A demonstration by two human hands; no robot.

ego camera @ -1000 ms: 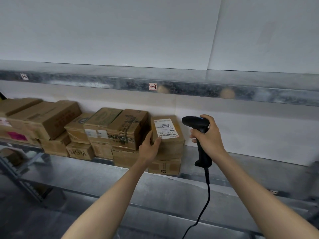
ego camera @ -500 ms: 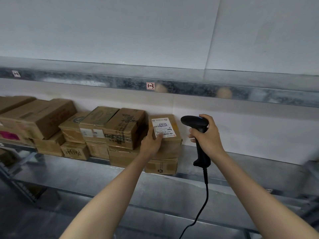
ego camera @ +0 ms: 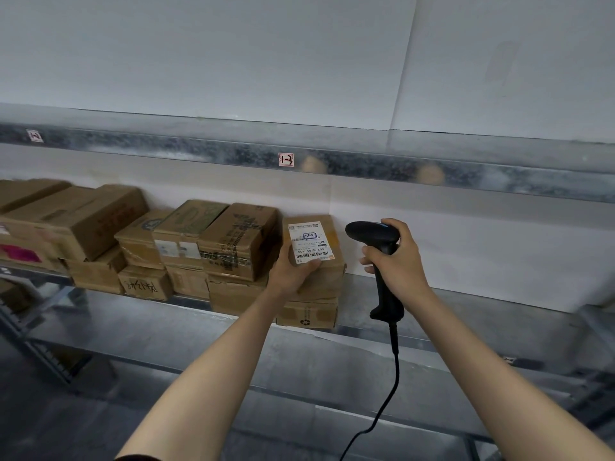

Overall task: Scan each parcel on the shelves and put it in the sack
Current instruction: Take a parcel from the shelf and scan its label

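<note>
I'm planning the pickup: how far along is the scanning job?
Done: nothing visible confirms any; no sack in view. In hand: left hand grips the labelled parcel, right hand holds the scanner beside it. Left: many parcels sit stacked on the shelf.

A white panelled wall fills the upper background, with a slanted vertical seam right of centre. Two red-and-white tags sit below it: one near centre, one at far left. A dark grey floor occupies the lower left.

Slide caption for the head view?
Left hand grips the labelled parcel atop a shelved box; right hand holds the corded scanner beside it.
</note>
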